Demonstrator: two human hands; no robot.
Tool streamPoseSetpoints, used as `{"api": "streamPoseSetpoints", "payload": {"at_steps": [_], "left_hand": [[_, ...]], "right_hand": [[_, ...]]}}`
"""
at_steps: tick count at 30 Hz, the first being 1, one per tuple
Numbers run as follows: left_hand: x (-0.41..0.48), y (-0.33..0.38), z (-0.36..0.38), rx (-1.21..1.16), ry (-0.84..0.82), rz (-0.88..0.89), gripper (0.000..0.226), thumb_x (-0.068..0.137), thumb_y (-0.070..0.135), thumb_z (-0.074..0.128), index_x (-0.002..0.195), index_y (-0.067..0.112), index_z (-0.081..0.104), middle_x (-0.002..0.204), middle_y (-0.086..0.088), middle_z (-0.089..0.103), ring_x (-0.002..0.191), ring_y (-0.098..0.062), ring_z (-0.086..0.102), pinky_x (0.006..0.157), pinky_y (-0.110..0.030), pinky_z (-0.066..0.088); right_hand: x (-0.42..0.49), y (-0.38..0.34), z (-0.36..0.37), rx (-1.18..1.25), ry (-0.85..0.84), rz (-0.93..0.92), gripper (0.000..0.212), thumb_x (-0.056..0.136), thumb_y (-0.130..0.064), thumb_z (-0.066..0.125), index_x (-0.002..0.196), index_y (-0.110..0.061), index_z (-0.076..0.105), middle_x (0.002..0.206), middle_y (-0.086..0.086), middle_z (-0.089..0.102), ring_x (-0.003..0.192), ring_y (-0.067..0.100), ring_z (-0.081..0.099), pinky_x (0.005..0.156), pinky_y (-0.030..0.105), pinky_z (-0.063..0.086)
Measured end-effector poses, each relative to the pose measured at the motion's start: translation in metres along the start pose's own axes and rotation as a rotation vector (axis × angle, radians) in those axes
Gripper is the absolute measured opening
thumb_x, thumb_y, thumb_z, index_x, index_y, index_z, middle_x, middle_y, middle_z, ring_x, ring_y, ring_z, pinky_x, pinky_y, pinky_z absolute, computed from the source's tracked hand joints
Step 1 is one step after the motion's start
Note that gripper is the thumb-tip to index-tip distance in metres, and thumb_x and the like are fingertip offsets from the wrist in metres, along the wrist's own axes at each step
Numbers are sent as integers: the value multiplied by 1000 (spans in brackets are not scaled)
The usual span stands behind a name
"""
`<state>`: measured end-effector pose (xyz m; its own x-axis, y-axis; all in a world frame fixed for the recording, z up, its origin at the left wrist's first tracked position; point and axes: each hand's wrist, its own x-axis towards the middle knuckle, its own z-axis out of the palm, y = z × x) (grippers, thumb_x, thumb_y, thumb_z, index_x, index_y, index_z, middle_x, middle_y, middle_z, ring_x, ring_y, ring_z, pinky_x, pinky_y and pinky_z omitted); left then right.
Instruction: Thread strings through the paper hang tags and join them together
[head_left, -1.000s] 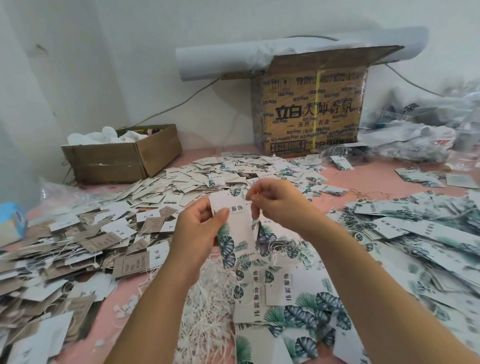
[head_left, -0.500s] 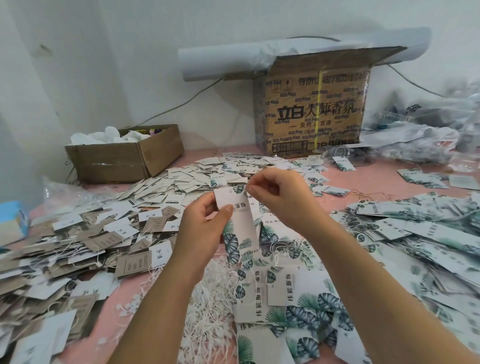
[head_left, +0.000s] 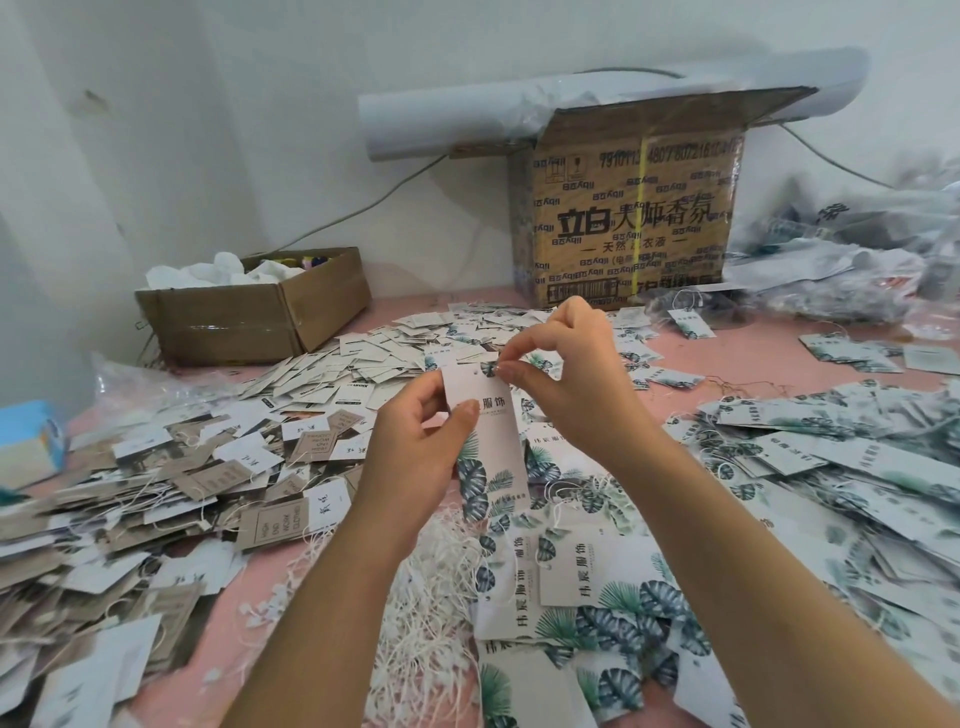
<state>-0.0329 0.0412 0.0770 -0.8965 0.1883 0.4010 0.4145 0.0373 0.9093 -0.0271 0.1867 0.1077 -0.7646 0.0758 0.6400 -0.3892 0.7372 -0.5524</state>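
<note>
Hundreds of loose tags cover the pink counter, and we judge it is laid out as a work line: brown and white tags are banked to the left and leaf-printed tags to the right, with the work in the middle. Against the wall stands a large printed carton, flaps up, with a roll of pale paper lying across its top; we cannot see what is inside. Left of it, a low brown box holds crumpled white material and a few coloured bits too small to name. A heap of white strings lies just below the hands, close for picking. Above it the left hand grips one leaf-printed hang tag upright, thumb on its face and fingers behind, so the punched hole sits at the top, facing us. The right hand pinches thumb and forefinger at the tag's top corner, just beside that hole. Whether a string lies between those fingers we cannot tell
</note>
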Motion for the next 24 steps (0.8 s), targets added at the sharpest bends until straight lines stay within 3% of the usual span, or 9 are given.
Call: {"api": "streamPoseSetpoints", "payload": {"at_steps": [8, 15, 18, 22, 24], "left_hand": [[0, 2, 1, 56, -10, 32, 22, 93, 14, 56, 89, 34, 64, 90, 12, 71, 74, -15, 69, 61, -28, 54], [-1, 6, 1, 90, -31, 48, 21, 93, 16, 57, 91, 36, 64, 93, 9, 70, 76, -15, 68, 53, -17, 46], [-1, 4, 1, 106, -38, 45, 19, 92, 20, 57, 90, 37, 63, 95, 6, 69, 77, -21, 68, 53, -23, 51], [-1, 3, 0, 72, -59, 15, 18, 98, 27, 45, 93, 26, 63, 94, -15, 65, 78, -30, 65, 57, -30, 57], [0, 4, 0, -8, -68, -18, 28, 101, 21, 37, 94, 26, 63, 91, -10, 68, 77, -24, 67, 61, -28, 57]], "right_hand": [[-1, -2, 5, -41, -28, -80, 10, 86, -18, 64, 89, -10, 69, 87, 1, 35, 93, 19, 34, 77, 21, 26], [-2, -4, 7, -38, 27, -102, 9, 84, -15, 67, 87, -8, 70, 84, 1, 37, 90, 19, 36, 75, 22, 28], [-3, -5, 10, -52, 27, -120, 9, 83, -14, 67, 86, -6, 70, 83, 2, 37, 88, 16, 34, 73, 21, 24], [-3, -4, 10, -33, 23, -79, 9, 84, -17, 67, 88, -9, 70, 80, -4, 35, 88, 15, 36, 74, 20, 27], [-2, -3, 9, -5, 32, -60, 9, 84, -18, 67, 88, -11, 71, 78, -7, 35, 87, 16, 39, 73, 21, 28]]}}
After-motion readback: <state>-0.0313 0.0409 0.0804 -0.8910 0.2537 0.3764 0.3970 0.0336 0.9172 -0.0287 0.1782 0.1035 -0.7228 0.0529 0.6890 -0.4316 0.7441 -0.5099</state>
